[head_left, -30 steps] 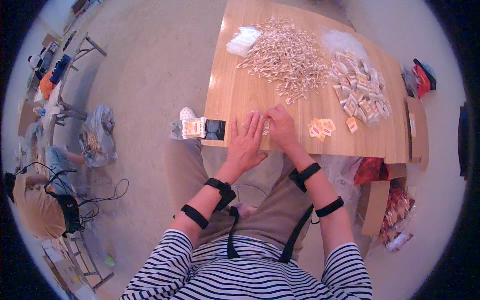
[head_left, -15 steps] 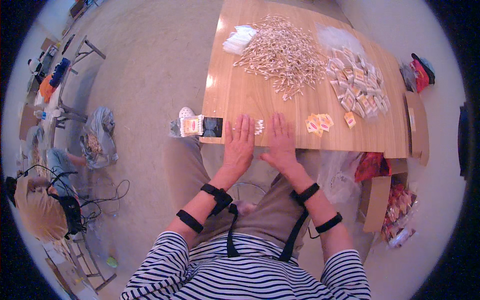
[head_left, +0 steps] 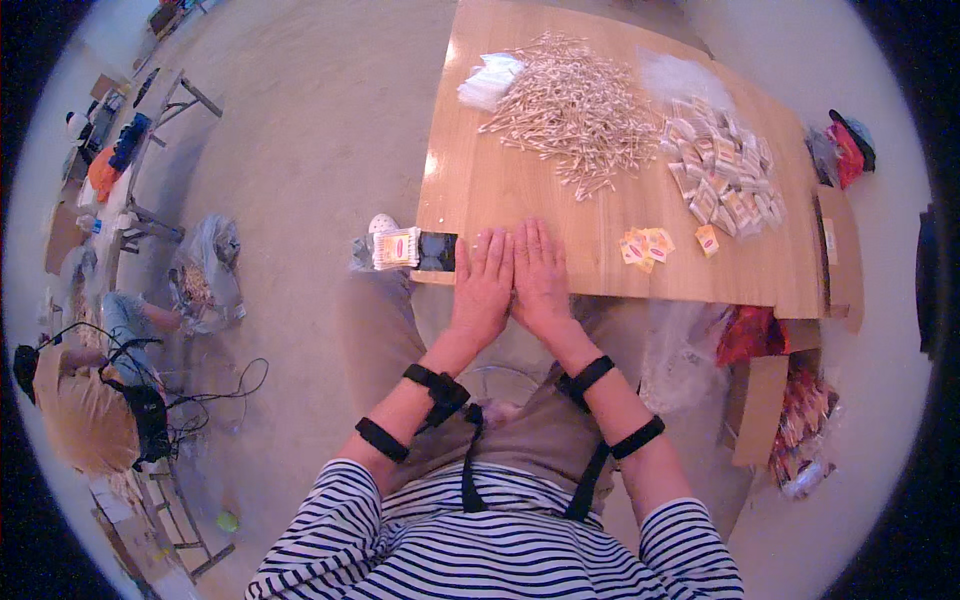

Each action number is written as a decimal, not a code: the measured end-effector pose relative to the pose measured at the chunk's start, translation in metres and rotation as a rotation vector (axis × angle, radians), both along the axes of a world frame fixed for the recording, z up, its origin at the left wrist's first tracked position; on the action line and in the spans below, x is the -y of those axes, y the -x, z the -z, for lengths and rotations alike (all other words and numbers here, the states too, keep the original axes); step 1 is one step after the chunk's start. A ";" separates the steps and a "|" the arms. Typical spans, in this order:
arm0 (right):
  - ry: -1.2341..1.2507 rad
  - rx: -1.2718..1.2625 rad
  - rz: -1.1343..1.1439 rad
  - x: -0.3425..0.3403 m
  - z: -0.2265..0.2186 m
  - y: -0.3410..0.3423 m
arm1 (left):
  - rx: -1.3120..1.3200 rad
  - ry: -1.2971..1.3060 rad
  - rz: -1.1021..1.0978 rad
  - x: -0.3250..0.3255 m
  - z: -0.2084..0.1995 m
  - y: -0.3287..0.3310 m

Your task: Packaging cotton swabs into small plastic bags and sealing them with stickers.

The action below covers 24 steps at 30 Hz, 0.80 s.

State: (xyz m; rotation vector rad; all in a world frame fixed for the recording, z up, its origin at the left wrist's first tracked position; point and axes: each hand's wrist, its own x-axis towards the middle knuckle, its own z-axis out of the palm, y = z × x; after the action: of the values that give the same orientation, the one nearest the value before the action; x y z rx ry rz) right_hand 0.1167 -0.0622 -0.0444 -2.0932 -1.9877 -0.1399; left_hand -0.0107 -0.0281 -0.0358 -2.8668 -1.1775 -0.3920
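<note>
My left hand (head_left: 484,285) and my right hand (head_left: 541,275) lie flat side by side at the table's near edge, fingers stretched out and the inner edges touching. Any cotton swabs beneath them are hidden. Left of my left hand is a black flat piece (head_left: 438,251), and past it a packet of cotton swabs (head_left: 397,247) with an orange and white card sticks out over the table's edge. To the right of my right hand lie several small printed cards (head_left: 648,245) and a lone card (head_left: 707,240).
Toward the far side of the wooden table (head_left: 480,190) spreads a big heap of loose cotton swabs (head_left: 580,110). Clear bags (head_left: 490,82) lie at its left, a pile of filled packets (head_left: 725,165) at its right. A cardboard box (head_left: 757,410) stands below, and another person (head_left: 85,410) sits far left.
My right hand has moved left against my left hand. The swabs that showed between the hands are now covered. The whole view has shifted slightly.
</note>
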 end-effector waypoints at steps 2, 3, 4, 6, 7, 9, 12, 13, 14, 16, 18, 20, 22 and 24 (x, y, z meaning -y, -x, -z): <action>0.174 -0.069 -0.008 0.002 -0.030 0.008 | -0.022 0.099 -0.025 -0.003 -0.022 0.017; 0.166 -0.064 0.001 0.003 -0.034 0.007 | -0.027 0.150 -0.035 -0.007 -0.038 0.025; 0.156 -0.084 0.007 0.004 -0.035 0.006 | -0.057 0.199 -0.048 -0.011 -0.047 0.030; 0.139 -0.103 0.011 0.005 -0.034 0.005 | -0.102 0.176 -0.064 -0.020 -0.043 0.036; 0.130 -0.102 0.010 0.005 -0.034 0.006 | -0.115 0.167 -0.075 -0.023 -0.041 0.038; 0.125 -0.104 0.005 0.005 -0.035 0.006 | -0.151 0.174 -0.095 -0.024 -0.037 0.036; 0.145 -0.111 -0.012 0.005 -0.040 0.008 | -0.163 0.171 -0.101 -0.022 -0.032 0.031; 0.157 -0.114 -0.023 0.003 -0.040 0.009 | -0.160 0.168 -0.098 -0.022 -0.030 0.030; 0.169 -0.118 -0.033 0.001 -0.040 0.011 | -0.147 0.173 -0.098 -0.022 -0.029 0.029; 0.125 -0.093 -0.045 -0.004 -0.035 0.018 | -0.121 0.182 -0.098 -0.022 -0.026 0.028; 0.088 -0.079 -0.052 -0.006 -0.029 0.021 | -0.120 0.158 -0.090 -0.022 -0.025 0.029; 0.056 -0.075 -0.053 -0.006 -0.024 0.021 | -0.114 0.150 -0.084 -0.023 -0.024 0.030; 0.055 -0.067 -0.057 -0.006 -0.024 0.020 | -0.100 0.160 -0.074 -0.024 -0.026 0.031; 0.063 -0.062 -0.056 -0.006 -0.025 0.021 | -0.063 0.161 -0.073 -0.025 -0.029 0.030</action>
State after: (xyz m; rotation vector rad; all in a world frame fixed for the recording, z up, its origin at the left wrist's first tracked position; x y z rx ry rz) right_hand 0.0959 -0.0564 -0.0193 -2.0510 -2.0369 -0.0019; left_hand -0.0404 -0.0035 -0.0064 -2.9326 -1.3570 -0.2118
